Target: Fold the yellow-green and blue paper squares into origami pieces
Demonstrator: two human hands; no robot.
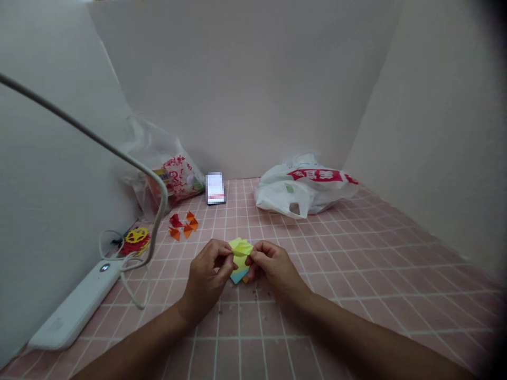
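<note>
A small folded piece of yellow origami paper (pixel 241 247) is held up between my two hands near the middle of the table. My left hand (pixel 212 272) pinches its left edge between thumb and fingers. On the other side, my right hand (pixel 277 269) pinches the right edge the same way. Below the folded piece lie paper sheets (pixel 238 275), with yellow, light blue and orange parts showing; my fingers partly hide them. Several folded orange paper pieces (pixel 187 230) and a red folded piece (pixel 176 220) stand on the table to the far left of my hands.
A phone (pixel 215 188) leans at the back, beside a clear plastic bag (pixel 178 174). A white plastic bag (pixel 304 187) lies back right. At left are a white power strip-like device (pixel 79 306), a looping cable (pixel 162 195) and red and yellow cut-outs (pixel 137 238). Walls enclose the pink-tiled surface (pixel 356 274).
</note>
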